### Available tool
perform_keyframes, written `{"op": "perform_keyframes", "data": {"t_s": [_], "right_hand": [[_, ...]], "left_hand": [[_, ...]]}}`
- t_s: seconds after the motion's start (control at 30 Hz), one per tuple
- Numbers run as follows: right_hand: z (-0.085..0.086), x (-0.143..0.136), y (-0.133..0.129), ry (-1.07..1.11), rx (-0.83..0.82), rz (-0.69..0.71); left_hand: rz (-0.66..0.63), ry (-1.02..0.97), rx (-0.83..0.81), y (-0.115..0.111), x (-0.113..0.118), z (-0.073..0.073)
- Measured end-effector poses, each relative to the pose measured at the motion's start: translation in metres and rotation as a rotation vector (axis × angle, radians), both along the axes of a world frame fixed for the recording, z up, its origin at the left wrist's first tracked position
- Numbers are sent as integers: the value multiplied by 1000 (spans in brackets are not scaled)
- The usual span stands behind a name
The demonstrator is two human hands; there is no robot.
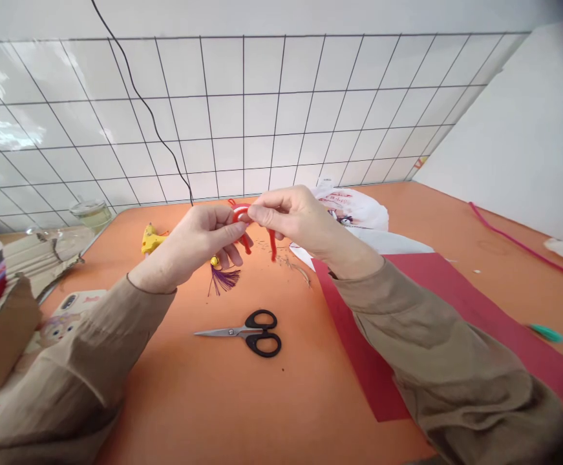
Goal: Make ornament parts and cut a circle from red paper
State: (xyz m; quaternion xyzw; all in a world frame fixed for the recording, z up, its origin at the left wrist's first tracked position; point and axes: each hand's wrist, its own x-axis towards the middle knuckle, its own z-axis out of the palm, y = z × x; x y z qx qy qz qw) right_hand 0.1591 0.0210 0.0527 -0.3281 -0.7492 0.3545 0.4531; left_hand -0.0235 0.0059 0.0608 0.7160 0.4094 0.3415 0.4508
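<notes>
Between both hands, above the orange table, is a red fuzzy pipe cleaner (pixel 273 244), bent into an arch with its ends hanging down. A white curved strip shows within the bend. My left hand (pixel 208 234) pinches the left side between thumb and fingers. My right hand (pixel 288 213) grips the top right of the bend with thumb and forefinger. Just below my left hand lies a purple tassel (pixel 223 279) with a yellow bell (pixel 214 261). Black-handled scissors (pixel 245 332) rest nearer to me, blades pointing left. The fingers partly hide the red piece.
A yellow glue gun (pixel 151 239) lies left of my hands. A red sheet (pixel 382 336) and white plastic bag (pixel 359 206) are on the right. A cardboard box (pixel 7 329) of pipe cleaners and a phone (pixel 63 316) stand at left. The tiled wall (pixel 242 116) rises behind.
</notes>
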Motion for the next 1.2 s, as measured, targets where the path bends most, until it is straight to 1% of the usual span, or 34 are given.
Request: {"op": "perform_keyframes", "data": {"t_s": [0.07, 0.17, 0.37, 0.5, 0.63, 0.73, 0.83, 0.9, 1.07, 1.2], "right_hand": [[2, 2, -1, -41, -7, 44], [4, 5, -1, -47, -49, 79], [3, 8, 2, -58, -133, 98], [0, 5, 0, -125, -129, 123], [-1, -1, -5, -218, -146, 174], [1, -2, -6, -216, -164, 166], [2, 0, -4, -116, -129, 96], [2, 1, -3, -55, -102, 71], [1, 1, -1, -52, -113, 49], [5, 3, -2, -4, -145, -15]], "left_hand": [[35, 7, 2, -1, 2, 0], [77, -20, -29, -1, 4, 0], [98, -185, -45, 2, -1, -3], [146, -286, 11, 0, -1, -2], [177, -310, 53, 0, 2, -1], [146, -323, -2, 3, 2, -3], [87, -319, -55, 6, 0, -6], [50, -308, -63, 8, -2, -8], [7, -290, -84, 9, -4, -10], [-30, -186, -99, 8, -6, -8]]}}
